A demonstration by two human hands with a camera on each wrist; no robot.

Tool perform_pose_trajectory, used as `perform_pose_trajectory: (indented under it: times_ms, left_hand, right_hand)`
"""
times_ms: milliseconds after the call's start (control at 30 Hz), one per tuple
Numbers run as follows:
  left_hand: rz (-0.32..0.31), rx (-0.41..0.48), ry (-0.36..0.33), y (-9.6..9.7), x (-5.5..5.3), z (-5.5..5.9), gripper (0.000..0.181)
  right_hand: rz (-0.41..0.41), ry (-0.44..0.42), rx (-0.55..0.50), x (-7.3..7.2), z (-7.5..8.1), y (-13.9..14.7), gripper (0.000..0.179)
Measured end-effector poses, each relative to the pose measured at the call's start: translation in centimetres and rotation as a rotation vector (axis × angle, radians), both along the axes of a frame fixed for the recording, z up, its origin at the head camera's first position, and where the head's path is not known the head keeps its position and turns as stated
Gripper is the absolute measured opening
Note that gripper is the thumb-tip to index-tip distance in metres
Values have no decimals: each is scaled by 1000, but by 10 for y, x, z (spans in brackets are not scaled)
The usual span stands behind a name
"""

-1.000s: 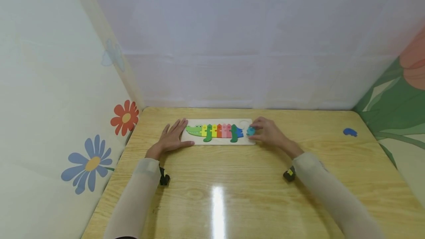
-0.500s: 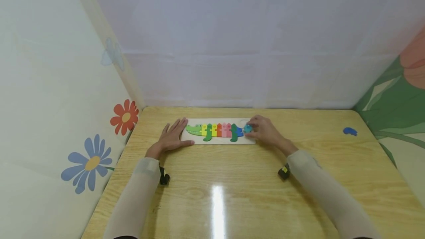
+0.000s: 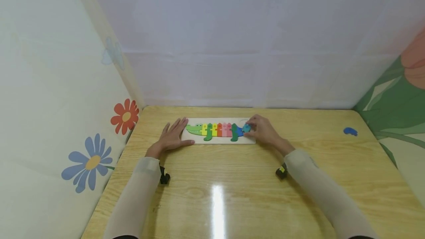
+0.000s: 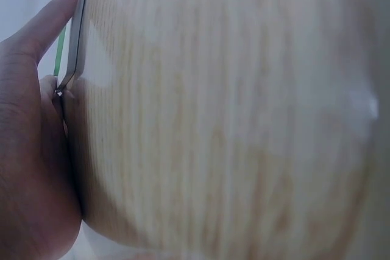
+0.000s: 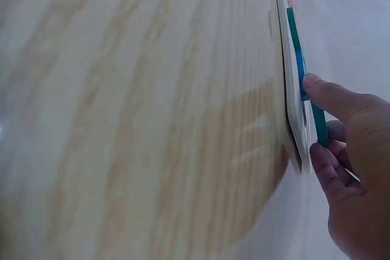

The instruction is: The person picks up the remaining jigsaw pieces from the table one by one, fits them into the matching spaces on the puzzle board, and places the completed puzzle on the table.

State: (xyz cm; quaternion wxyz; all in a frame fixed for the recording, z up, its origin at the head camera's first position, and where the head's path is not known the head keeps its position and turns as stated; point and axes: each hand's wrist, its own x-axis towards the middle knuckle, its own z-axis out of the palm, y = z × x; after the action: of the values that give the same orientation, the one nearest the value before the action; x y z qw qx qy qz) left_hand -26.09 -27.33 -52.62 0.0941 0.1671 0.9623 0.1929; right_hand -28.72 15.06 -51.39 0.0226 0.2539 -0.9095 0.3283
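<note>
A pale wooden puzzle board [image 3: 220, 141] lies near the table's back edge, bearing a colourful crocodile with a light green head [image 3: 194, 130]. My left hand [image 3: 170, 137] rests at the board's left end, fingers spread and thumb along the front corner. At the other end, my right hand [image 3: 265, 130] pinches a teal puzzle piece [image 3: 246, 128] between thumb and fingers. That piece sits beside the blue body piece [image 3: 239, 132]. In the right wrist view the teal piece [image 5: 319, 123] stands slightly tilted above the board's surface. Fingers partly cover its right side.
A loose blue puzzle piece [image 3: 350, 131] lies far right on the wooden table [image 3: 199, 194]. Pale cloth walls rise behind and at both sides. Black wrist cameras hang below both wrists, the right one [image 3: 281, 172] close to the tabletop.
My right hand has moved left with the teal piece, bringing it from the board's right edge up against the blue body piece. The left hand has stayed in place.
</note>
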Motion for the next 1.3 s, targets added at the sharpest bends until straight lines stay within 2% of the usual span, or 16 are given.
perform_pose_trajectory:
  times_ms: [167,300,833,1167,1300]
  left_hand:
    - [-8,27,13,-1,-2,-6,121]
    - [-8,16,13,-2,-3,-10,121]
    - [9,-4,-1,3,2,4,113]
    - [1,36,20,0,1,-2,121]
    - [6,17,13,1,0,-2,117]
  right_hand:
    - [-13,-9,-2,1,-1,-1,46]
    - [-15,-5,5,2,-2,-1,46]
    - [-18,-6,-3,4,0,-4,49]
    - [-17,-9,26,5,1,-3,50]
    - [-20,-8,28,4,0,-3,51]
